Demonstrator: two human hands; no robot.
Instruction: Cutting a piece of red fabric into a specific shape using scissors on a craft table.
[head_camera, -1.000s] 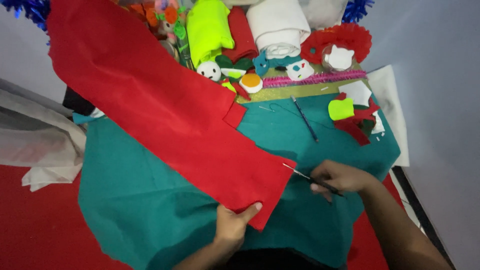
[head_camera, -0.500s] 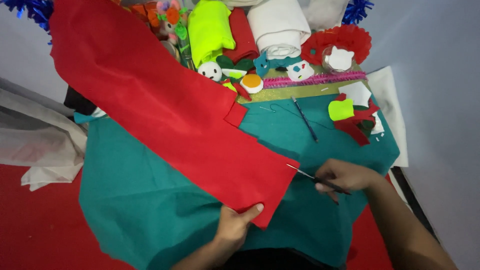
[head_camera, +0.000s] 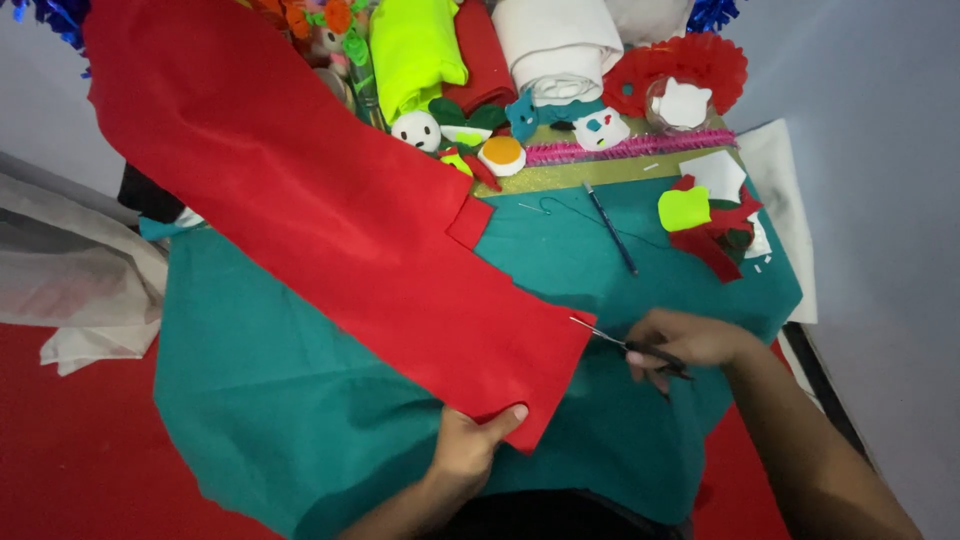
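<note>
The left hand (head_camera: 470, 450) pinches the near corner of the long red felt strip (head_camera: 330, 250), thumb on top; the right hand (head_camera: 690, 340) is closed around small scissors (head_camera: 625, 348), blades at the strip's right edge — cutting seems just starting. It calls for taut felt over the teal sheet (head_camera: 300, 400) — scraps (head_camera: 710, 215) lie beyond.

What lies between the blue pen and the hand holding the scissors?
In the head view, only bare teal felt lies between the blue pen and the right hand gripping the scissors; nothing else sits on that stretch.
</note>
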